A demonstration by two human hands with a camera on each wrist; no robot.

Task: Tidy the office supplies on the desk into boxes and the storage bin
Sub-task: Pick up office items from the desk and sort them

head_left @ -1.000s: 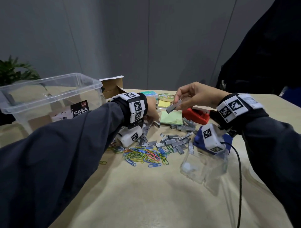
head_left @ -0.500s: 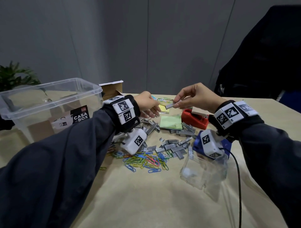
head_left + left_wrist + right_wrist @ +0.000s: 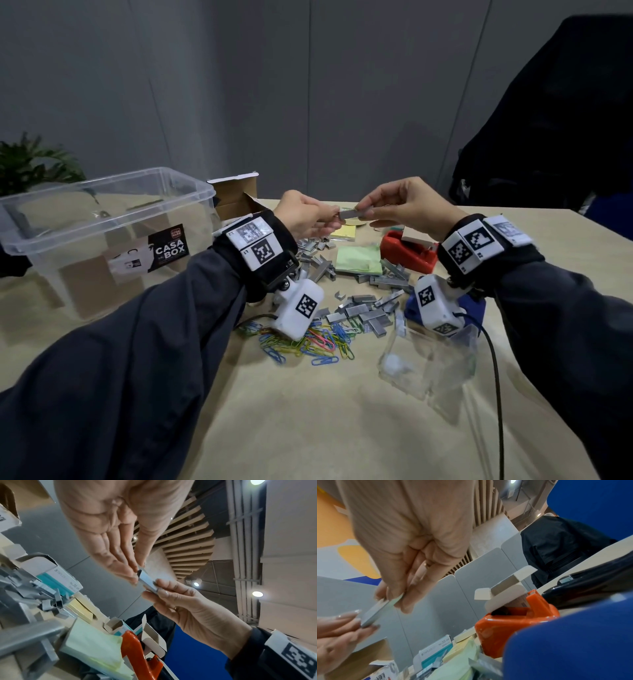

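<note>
Dim, even ceiling-spot lighting; head view bends at its edges, right wrist view blurred close up.

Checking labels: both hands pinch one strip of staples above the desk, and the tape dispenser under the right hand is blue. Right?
One slip: the tape dispenser is red-orange, not blue; the head view shows it, and the right wrist view confirms. The rest holds: left hand and right hand pinch opposite ends of one strip of staples above the desk.
</note>
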